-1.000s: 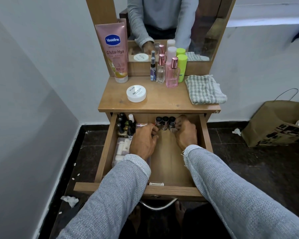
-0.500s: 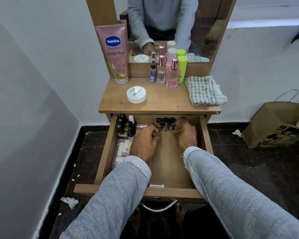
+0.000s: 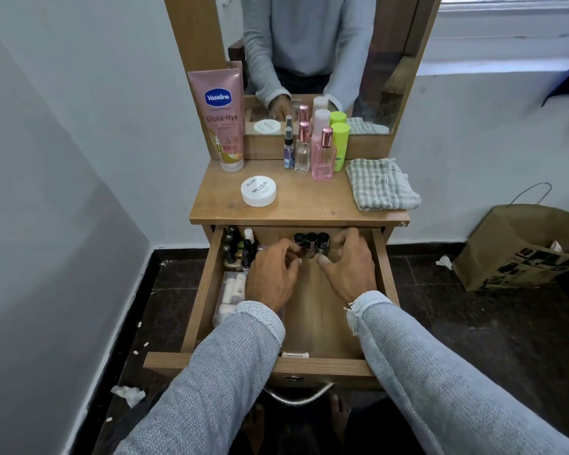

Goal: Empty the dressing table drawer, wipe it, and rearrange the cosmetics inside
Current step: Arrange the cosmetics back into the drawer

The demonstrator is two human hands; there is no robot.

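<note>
Lining up three dark-capped bottles (image 3: pixel 311 246) at the back middle of the open drawer (image 3: pixel 386 277), looks like the rearranging stage. Left hand (image 3: pixel 271 277) has fingers curled in against the leftmost bottle, fingertips touching it; whether it actually pinches it, cannot tell. Right hand (image 3: pixel 349 266) is spread, fingers loosely bent, thumb near the rightmost bottle's base, holding nothing that shows. To do it well: keep both hands low, nudge the bottles together from each side so they stay upright and touching, push at the bases, not the caps, since they look top-heavy and likely to tip.

Edges: bottles sit just under the tabletop (image 3: pixel 296 215) overhang, so little headroom for lifting straight up; slide instead. Left side of drawer is crowded: polish cluster (image 3: pixel 239 254) in the back corner, clear pouch (image 3: pixel 229 290) in front of it, partly under the left wrist. Open room is the bare drawer floor in the middle and right, toward the front. Cloth (image 3: pixel 380 185), jar (image 3: pixel 258 191), tube (image 3: pixel 222 116) and perfumes (image 3: pixel 312 152) are up top, well clear
</note>
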